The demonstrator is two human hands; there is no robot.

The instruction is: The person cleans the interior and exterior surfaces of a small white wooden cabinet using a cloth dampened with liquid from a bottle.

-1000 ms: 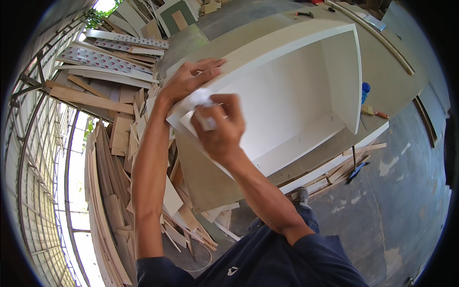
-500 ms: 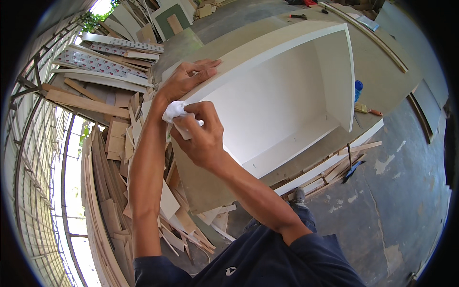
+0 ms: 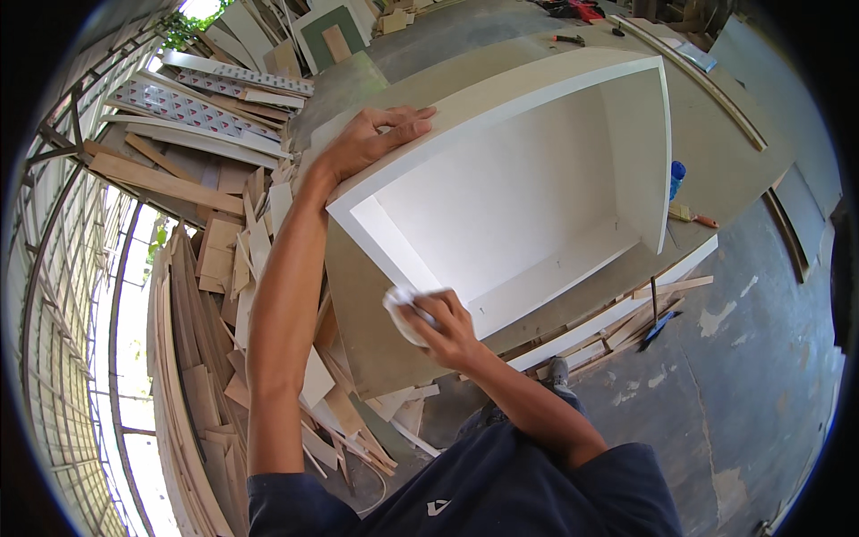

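At mid-frame, the white box (image 3: 528,192) is rested on the surface (image 3: 362,345), its top edge steadied left of centre by the left hand (image 3: 376,143), laid over it with fingers extended. Gripped in the right hand (image 3: 447,327), the cloth (image 3: 405,324) has just been carried down from the upper-left corner toward the lower one; the left edge is bared, a wiping pass apparently made.

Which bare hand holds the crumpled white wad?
The right hand holds the crumpled white wad, while the left hand rests upon the white rectangular open box.
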